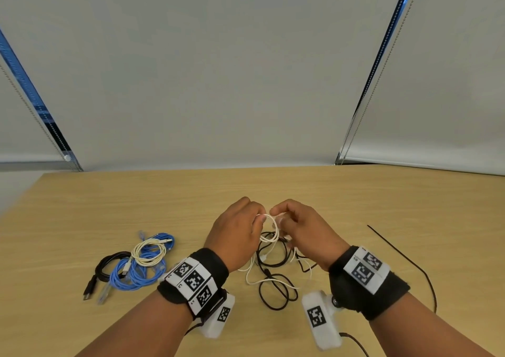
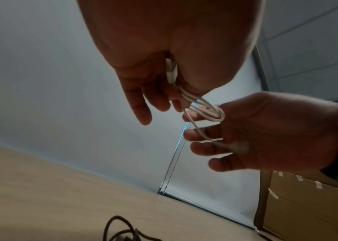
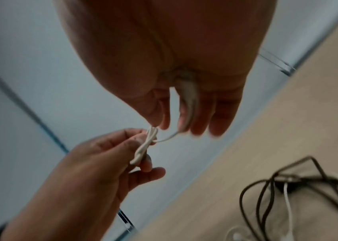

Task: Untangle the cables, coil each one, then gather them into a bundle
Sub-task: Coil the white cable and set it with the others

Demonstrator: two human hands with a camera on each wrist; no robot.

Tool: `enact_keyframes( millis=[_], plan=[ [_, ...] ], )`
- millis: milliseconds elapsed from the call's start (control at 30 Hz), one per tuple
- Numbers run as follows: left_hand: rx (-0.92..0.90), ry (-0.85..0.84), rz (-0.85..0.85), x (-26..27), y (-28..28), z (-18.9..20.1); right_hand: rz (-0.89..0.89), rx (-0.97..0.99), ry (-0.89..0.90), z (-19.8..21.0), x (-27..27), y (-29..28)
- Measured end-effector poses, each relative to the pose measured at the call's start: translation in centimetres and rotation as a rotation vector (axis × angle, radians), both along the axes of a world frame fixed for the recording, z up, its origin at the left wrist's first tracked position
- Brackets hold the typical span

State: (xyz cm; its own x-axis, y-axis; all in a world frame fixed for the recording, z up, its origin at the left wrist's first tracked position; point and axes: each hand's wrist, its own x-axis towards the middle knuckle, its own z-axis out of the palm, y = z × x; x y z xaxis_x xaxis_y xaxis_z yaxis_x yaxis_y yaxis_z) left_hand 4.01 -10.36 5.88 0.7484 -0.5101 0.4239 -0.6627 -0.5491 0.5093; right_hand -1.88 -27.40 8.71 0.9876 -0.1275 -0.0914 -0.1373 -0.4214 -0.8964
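Both hands are raised a little above the wooden table (image 1: 109,201) at its middle. My left hand (image 1: 246,220) pinches a small coil of white cable (image 1: 272,226) between thumb and fingers, and the cable's plug (image 2: 171,71) lies against its palm. My right hand (image 1: 292,217) pinches the same coil at its top, with a strand running through its curled fingers (image 3: 190,101). Below the hands lies a loose tangle of black and white cables (image 1: 276,274); the white strand hangs down toward it.
At the left lies a pile of coiled cables: blue ones (image 1: 142,272), a cream one (image 1: 149,252) on top, a black one (image 1: 109,266) beside them. A thin black line (image 1: 404,258) runs along the table at the right. A cardboard box (image 2: 308,203) stands beyond.
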Motion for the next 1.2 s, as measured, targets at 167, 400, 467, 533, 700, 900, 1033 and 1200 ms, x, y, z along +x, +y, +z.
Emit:
enact_keyframes(
  millis=[167, 400, 467, 533, 700, 900, 1033, 1200],
  plan=[
    [0.047, 0.039, 0.064, 0.4, 0.5, 0.1, 0.049, -0.500, -0.307, -0.2, -0.9, 1.2],
    [-0.263, 0.581, 0.046, 0.6, 0.2, 0.4, 0.004, -0.745, -0.306, -1.2, -0.7, 1.9],
    [-0.368, 0.690, 0.028, 0.5, 0.4, 0.4, -0.008, -0.773, -0.303, -1.3, -0.4, 2.0],
    [-0.429, 0.737, 0.001, 0.5, 0.7, 0.4, -0.014, -0.726, -0.280, -1.5, -0.1, 2.0],
    [-0.224, 0.528, -0.043, 0.9, 1.8, -0.3, -0.076, 0.071, 0.023, -1.4, 0.7, 1.2],
    [-0.008, 0.156, 0.117, 1.6, 2.3, -0.4, -0.054, 0.583, 0.297, -0.7, 0.6, 1.5],
    [0.013, 0.174, 0.168, 2.4, 2.6, -0.3, 0.015, 0.333, 0.210, -0.5, 0.8, 1.0],
    [-0.361, 0.593, 0.140, 2.6, 2.8, -0.8, 0.145, -0.266, 0.008, -0.3, 1.3, 0.0]
  ],
)
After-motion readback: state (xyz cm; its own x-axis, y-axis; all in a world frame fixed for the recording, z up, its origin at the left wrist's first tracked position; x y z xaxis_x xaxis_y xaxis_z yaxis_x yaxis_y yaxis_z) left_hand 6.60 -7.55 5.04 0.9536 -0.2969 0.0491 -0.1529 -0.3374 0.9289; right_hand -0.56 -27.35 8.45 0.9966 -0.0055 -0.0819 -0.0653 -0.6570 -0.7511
